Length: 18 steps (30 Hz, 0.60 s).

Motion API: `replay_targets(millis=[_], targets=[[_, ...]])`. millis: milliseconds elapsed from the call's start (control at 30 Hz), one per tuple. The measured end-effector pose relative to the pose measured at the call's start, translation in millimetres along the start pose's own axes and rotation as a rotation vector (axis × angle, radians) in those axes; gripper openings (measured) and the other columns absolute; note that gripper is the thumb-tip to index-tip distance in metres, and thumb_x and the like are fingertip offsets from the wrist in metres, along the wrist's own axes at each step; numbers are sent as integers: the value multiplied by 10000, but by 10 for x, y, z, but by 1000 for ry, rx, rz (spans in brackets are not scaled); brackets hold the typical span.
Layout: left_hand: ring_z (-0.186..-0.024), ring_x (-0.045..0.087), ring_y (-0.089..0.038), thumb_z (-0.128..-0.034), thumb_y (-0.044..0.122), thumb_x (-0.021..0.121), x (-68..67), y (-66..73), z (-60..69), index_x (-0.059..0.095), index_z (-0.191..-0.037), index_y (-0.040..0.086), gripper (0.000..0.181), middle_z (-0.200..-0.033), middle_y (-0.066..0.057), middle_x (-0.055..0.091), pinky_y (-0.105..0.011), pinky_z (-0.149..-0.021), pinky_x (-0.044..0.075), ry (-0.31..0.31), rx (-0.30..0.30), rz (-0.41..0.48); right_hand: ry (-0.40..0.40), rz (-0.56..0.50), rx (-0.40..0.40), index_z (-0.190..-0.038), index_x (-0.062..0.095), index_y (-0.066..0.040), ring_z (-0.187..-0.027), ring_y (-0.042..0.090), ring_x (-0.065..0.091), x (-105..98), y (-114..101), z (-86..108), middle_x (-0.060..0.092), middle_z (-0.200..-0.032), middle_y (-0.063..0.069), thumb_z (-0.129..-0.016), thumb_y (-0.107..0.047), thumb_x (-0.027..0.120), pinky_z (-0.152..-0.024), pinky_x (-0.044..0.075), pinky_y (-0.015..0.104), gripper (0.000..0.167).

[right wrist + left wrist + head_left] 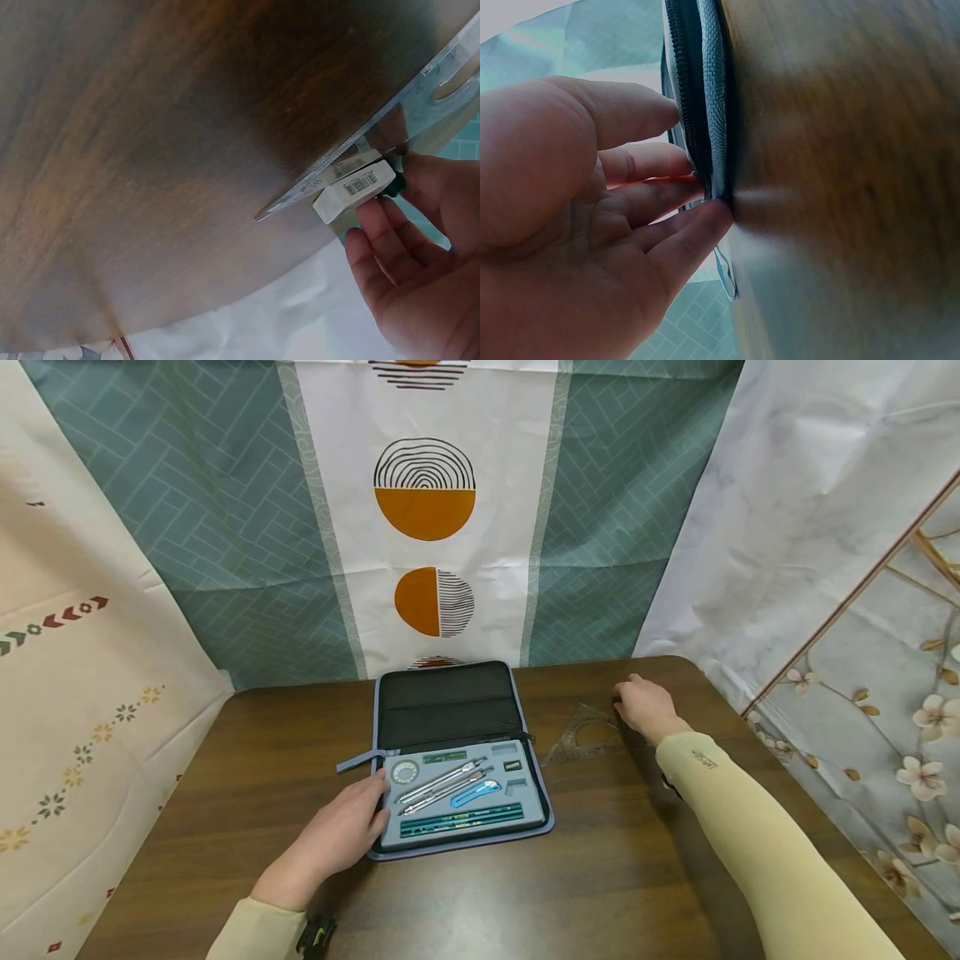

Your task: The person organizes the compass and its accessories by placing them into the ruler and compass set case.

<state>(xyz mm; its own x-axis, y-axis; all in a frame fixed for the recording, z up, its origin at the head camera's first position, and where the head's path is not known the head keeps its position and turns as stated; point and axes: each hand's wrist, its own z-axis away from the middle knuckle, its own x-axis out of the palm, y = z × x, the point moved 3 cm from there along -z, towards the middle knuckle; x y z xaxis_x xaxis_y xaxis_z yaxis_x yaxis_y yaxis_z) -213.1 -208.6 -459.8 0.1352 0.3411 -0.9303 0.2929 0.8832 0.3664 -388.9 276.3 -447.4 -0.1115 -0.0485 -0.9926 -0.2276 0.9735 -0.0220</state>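
Note:
A zip-up drawing set case (465,835) lies unfolded on the table, its grey tray facing up. The tray carries silver compasses (442,783), a blue cutter (475,793), green pencils (461,820), a round white disc (405,772) and a small sharpener (512,766). My left hand (345,822) rests at the case's left side, fingertips touching the zipped edge (714,90). Far right, my right hand (647,706) pinches a small white eraser (356,191) with a barcode and a dark green end, close beside a clear set square (585,735). The head view hides the eraser behind the hand.
The brown wooden table (270,760) ends at a patterned curtain (442,527) behind and cloths on both sides. A zip strap (356,763) sticks out from the case's left. The case's black lid (450,702) lies back toward the curtain.

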Motion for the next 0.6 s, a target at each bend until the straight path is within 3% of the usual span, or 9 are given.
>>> replay_targets(millis=[267,600], targets=[[-1509,492,-464,-1084,155,718,2,-10,11,617,-1476,-57,457,-1665,-286,470,-641,-1199,439,-9,-6,-3,39,-53,-23,-1040,764,31,-1007,440,698,19,2,-23,679,-1044,228,-989,5,766,-858,607,595,58],[-1503,499,-465,-1081,150,720,-3,-6,-15,619,-1469,-62,454,-1657,-294,475,-641,-1199,439,-3,6,-6,72,-35,-36,-1169,817,-8,-1060,454,719,72,26,-34,718,-1140,242,-1001,79,654,-864,620,606,249]])
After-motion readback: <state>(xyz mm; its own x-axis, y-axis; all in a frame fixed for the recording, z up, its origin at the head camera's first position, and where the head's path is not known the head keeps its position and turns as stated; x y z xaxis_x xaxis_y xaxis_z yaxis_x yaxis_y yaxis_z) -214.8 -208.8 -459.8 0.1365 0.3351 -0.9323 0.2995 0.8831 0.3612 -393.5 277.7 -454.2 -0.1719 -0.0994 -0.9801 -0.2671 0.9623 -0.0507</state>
